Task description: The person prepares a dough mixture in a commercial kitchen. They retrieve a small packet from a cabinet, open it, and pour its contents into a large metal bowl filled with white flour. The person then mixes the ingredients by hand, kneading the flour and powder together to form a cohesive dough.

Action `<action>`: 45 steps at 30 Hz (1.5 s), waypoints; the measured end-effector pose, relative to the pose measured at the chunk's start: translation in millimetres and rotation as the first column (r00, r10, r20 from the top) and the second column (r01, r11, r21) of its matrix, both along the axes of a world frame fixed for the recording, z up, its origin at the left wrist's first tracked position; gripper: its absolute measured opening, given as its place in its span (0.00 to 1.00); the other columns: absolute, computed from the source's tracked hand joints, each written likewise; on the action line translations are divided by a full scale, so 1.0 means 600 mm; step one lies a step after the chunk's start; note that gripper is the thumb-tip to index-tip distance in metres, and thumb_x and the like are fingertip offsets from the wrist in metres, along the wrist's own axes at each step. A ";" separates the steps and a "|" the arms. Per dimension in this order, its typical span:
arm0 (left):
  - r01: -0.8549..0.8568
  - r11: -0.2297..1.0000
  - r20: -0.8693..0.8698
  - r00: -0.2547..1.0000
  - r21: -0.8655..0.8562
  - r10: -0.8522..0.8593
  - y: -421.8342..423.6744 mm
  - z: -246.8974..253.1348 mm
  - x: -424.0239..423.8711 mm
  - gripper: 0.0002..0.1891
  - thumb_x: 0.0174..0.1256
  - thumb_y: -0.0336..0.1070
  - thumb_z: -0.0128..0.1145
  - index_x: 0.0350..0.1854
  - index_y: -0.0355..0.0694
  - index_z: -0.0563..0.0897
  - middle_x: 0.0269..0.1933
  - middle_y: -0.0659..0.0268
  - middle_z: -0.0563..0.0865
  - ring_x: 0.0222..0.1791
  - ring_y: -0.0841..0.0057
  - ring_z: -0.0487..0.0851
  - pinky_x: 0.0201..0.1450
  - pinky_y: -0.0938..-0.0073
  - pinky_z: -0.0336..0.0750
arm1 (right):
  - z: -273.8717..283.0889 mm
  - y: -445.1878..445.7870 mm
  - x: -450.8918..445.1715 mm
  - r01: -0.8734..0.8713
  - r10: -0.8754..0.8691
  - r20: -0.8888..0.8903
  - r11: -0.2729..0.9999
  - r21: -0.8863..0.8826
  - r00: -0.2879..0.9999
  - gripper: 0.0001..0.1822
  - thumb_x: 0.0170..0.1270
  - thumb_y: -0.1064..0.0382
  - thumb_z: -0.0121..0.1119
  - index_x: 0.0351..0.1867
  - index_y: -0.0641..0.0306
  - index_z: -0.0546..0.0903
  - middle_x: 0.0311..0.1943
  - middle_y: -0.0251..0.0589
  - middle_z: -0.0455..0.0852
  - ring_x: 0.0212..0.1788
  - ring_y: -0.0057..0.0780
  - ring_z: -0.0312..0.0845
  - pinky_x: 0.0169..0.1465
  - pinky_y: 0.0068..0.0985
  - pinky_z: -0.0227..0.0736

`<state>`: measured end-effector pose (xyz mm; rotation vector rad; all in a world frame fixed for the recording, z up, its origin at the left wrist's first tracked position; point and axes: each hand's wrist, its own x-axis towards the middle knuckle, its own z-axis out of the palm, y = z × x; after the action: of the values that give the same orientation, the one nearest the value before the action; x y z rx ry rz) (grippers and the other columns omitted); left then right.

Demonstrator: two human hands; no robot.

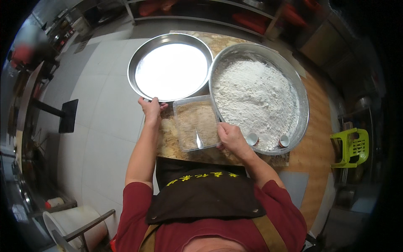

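Note:
My left hand (152, 108) is at the near rim of a round, shiny metal pan (173, 71), its thumb and fingers on the edge. My right hand (231, 137) grips the right side of a clear plastic container (185, 126) of light brown powder, in which a metal spoon (199, 141) lies. To the right stands a large round metal basin (303, 104) full of white flour-like powder (255, 94). Two small cups (252, 139) (284, 140) rest in the powder near the basin's near rim.
All this stands on a stone-patterned tabletop (167, 138), with a wooden surface (318, 135) to its right. A green plastic chair (349, 148) is at the right. A white bucket (78, 223) stands lower left, and a person (28, 50) is at the far upper left.

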<state>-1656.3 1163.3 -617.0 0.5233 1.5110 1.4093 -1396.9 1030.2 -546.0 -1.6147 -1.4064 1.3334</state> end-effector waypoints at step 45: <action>0.806 0.279 -0.805 -0.357 -0.522 -0.473 0.049 0.149 0.417 0.25 0.63 0.44 0.58 0.57 0.32 0.76 0.55 0.44 0.79 0.57 0.52 0.76 0.59 0.59 0.70 | 0.006 -0.098 0.492 0.002 -0.206 0.645 0.953 0.302 0.736 0.30 0.52 0.58 0.66 0.57 0.69 0.74 0.50 0.54 0.78 0.53 0.47 0.75 0.57 0.35 0.69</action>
<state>-1406.0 1192.9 -527.6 2.4606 1.1499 -0.0031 -1101.6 971.5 -542.2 -2.0327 -1.7712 0.4238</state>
